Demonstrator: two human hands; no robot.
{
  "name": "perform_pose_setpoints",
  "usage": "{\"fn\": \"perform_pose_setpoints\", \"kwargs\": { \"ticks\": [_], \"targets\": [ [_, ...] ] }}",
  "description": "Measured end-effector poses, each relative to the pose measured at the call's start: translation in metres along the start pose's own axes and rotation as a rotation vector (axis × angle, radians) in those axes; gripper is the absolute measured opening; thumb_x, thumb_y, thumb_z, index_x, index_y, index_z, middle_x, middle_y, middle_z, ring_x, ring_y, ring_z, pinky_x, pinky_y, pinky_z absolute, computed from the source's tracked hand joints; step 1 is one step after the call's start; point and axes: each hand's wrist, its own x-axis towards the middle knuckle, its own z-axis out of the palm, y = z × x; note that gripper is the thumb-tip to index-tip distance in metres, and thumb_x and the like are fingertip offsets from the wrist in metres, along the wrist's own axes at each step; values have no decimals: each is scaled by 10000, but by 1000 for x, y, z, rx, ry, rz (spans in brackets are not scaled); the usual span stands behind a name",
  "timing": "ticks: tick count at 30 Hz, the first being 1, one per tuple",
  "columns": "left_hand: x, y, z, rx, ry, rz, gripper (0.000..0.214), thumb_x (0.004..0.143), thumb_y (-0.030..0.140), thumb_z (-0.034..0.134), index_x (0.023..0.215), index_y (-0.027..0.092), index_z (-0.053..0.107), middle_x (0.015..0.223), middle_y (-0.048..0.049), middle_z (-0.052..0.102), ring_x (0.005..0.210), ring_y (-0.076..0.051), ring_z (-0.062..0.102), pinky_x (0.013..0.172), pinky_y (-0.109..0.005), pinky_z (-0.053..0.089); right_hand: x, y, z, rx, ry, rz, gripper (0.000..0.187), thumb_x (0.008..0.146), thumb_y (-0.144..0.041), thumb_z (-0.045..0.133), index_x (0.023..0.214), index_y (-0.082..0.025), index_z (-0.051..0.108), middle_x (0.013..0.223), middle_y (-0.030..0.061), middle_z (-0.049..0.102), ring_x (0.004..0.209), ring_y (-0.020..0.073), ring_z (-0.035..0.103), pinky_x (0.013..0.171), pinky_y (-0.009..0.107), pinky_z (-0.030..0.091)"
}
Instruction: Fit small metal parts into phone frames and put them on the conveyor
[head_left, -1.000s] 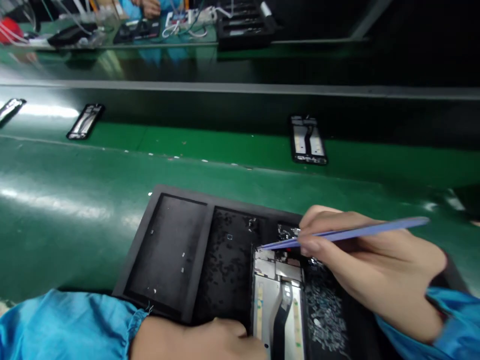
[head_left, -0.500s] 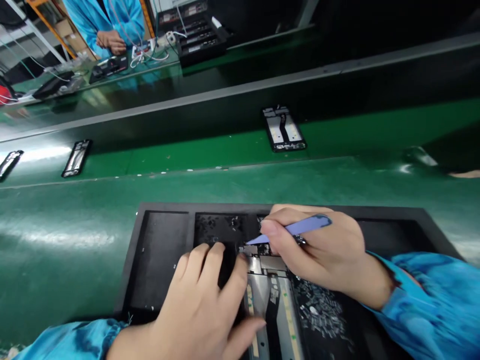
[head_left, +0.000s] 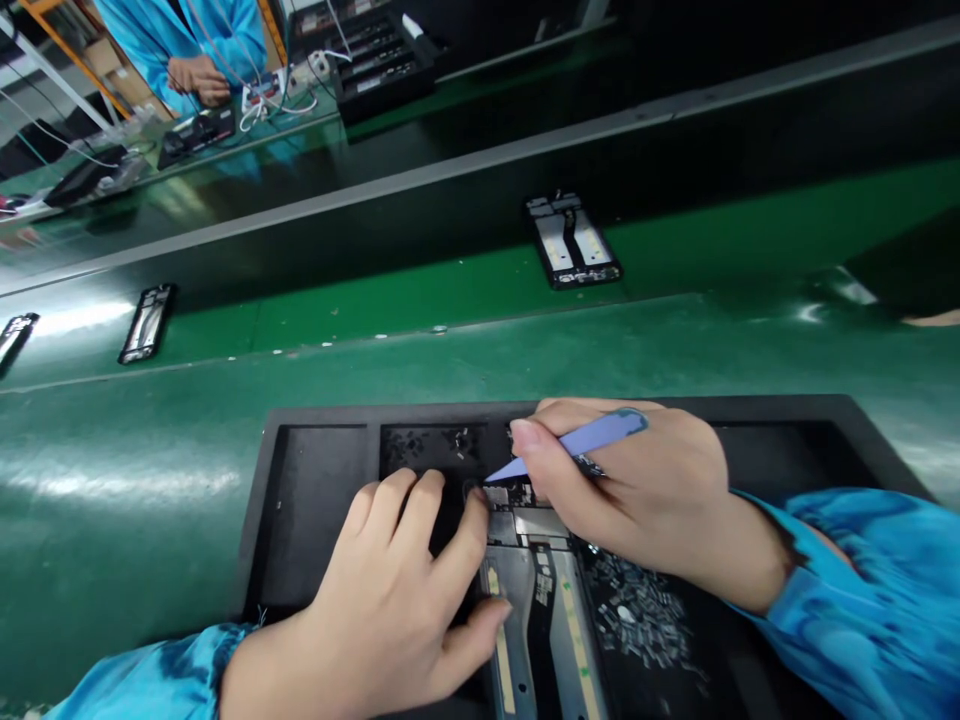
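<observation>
In my right hand point(head_left: 630, 490) is a pair of blue-violet tweezers point(head_left: 600, 434), pinched between thumb and fingers, with the pointed tip at the upper left end of an opened phone point(head_left: 555, 600). The phone's inside faces up, showing metal plates, a dark flex cable point(head_left: 541, 610) and pale adhesive strips. My left hand point(head_left: 405, 590) has its fingers spread; the index fingertip rests at the phone's top left corner and the thumb reaches over its left edge. The phone's lower end runs out of view. Whatever the tip touches is too small to make out.
A black compartment tray point(head_left: 322, 415) lies under the phone. Many tiny parts point(head_left: 645, 610) are heaped on its right side. Behind on the green bench lie another opened phone point(head_left: 574, 240) and two more at left, one a phone frame point(head_left: 148, 322). A person point(head_left: 195, 60) stands across.
The tweezers' tip and both hands stay at the phone's upper end with only slight shifts. The camera view has moved a little.
</observation>
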Motion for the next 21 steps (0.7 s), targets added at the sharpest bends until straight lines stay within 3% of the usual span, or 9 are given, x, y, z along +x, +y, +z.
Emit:
{"fn": "perform_pose_setpoints", "kwargs": {
  "ticks": [13, 21],
  "targets": [
    [1, 1, 1, 28, 28, 2, 573, 963, 475, 461, 1375, 90, 567, 1226, -232, 555, 1063, -392, 500, 811, -504, 466, -2, -4, 0, -68, -2, -3, 402, 1018, -175, 496, 634, -244, 399, 523, -33, 505, 498, 109, 520, 507, 277, 411],
    [1, 0, 2, -8, 10, 1, 603, 941, 457, 501, 1391, 58, 537, 1239, -245, 535, 1063, -399, 493, 810, -513, 463, 0, -2, -1, 38, -55, -72, 300, 1021, -143, 471, 741, -242, 510, 597, -22, 585, 537, 127, 510, 527, 285, 433]
  ]
}}
